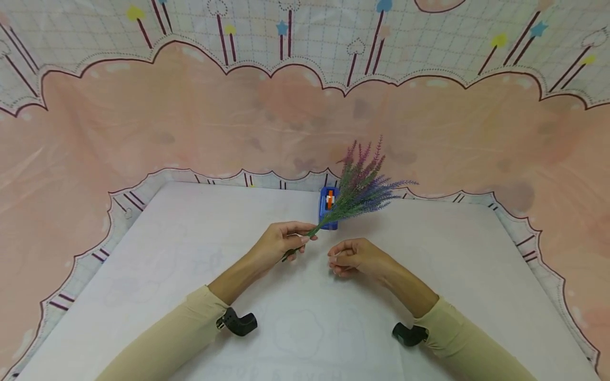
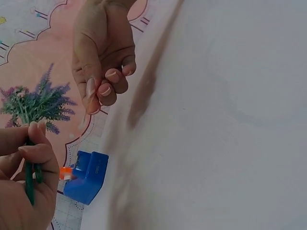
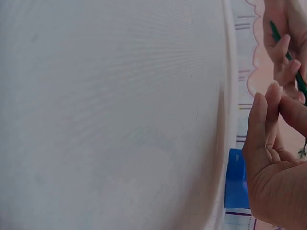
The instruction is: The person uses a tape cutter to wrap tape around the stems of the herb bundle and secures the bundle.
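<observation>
My left hand (image 1: pixel 286 241) grips the green stems of a bunch of artificial lavender (image 1: pixel 359 185), with purple-pink and violet sprigs fanning to the upper right. The stem ends (image 2: pixel 29 184) stick out below the palm. To its right, my right hand (image 1: pixel 359 258) is raised over the table with thumb and forefinger together. In the left wrist view a small clear strip, seemingly tape (image 2: pixel 85 119), hangs from those fingertips; it is faint. A blue tape dispenser (image 1: pixel 329 223) with an orange hub stands behind the hands, partly covered by the flowers.
The white table (image 1: pixel 190 328) spreads beneath both hands. A pink patterned cloth (image 1: pixel 214 121) hangs behind its far edge and shows along both sides. Black wrist cameras (image 1: pixel 240 324) sit at the sleeve cuffs.
</observation>
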The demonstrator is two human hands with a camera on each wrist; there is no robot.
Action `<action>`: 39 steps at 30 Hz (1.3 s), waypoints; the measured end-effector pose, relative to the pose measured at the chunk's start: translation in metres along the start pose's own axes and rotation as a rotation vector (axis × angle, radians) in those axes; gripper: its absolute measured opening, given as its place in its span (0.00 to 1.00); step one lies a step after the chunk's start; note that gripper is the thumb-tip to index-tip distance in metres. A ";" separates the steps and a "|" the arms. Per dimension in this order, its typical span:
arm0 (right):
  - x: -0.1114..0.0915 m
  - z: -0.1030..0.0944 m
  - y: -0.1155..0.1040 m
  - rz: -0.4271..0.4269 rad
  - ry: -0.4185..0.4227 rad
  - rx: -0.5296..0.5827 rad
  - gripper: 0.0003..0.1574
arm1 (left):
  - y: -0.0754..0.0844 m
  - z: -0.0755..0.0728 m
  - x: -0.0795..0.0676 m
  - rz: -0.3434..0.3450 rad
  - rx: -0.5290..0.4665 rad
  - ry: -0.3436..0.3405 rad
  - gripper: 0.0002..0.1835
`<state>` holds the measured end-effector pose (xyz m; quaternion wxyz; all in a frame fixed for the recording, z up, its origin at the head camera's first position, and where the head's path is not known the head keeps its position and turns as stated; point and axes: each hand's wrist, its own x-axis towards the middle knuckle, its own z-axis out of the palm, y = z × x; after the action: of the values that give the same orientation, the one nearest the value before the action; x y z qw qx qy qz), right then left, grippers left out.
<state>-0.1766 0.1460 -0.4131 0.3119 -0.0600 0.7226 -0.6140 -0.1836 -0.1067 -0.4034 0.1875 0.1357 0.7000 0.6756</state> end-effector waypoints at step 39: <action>-0.008 0.008 -0.004 -0.014 0.064 -0.062 0.22 | -0.017 0.015 0.045 0.053 0.181 -0.210 0.13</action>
<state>-0.1675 0.1421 -0.4071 0.2823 -0.0553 0.7505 -0.5950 -0.2159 -0.0746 -0.4243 0.2287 0.2403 0.7309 0.5964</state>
